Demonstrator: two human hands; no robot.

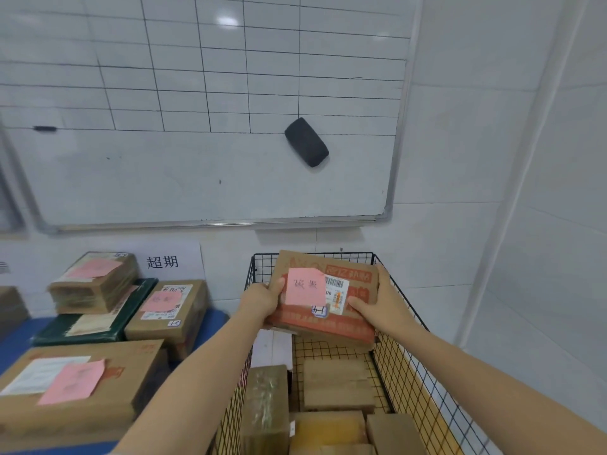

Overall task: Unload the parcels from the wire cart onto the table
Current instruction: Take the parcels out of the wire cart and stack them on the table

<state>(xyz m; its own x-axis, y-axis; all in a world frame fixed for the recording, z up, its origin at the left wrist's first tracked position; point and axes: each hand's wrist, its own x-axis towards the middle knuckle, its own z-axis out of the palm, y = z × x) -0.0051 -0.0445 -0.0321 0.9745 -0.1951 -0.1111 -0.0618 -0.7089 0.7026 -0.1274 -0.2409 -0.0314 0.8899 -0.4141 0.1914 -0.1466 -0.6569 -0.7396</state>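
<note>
Lower left of frame: blue-topped table, with parcels on it. Nearest the camera I see a large flat cardboard box with a white label and a pink note. Behind it is a dark green flat parcel with a tape-wrapped brown box stacked on top. Just right of those sits a small cardboard box. Both boxes carry pink notes. White paper sign with two black characters on the wall behind. Upper half: gridded whiteboard, with a black oblong eraser stuck on it right of centre.

Centre: left hand grips the left edge of a flat cardboard parcel with orange print, thumb on top. The parcel has a pink note, a barcode label and a small handwritten tag. It's held tilted over the far end of the black wire cart, not over the table. Right hand clamps the parcel's right edge, thumb on the top face beside the barcode label, fingers round the side.

Lower centre, inside the cart: I count several brown cardboard parcels lying below the held one. Right: white tiled wall.
</note>
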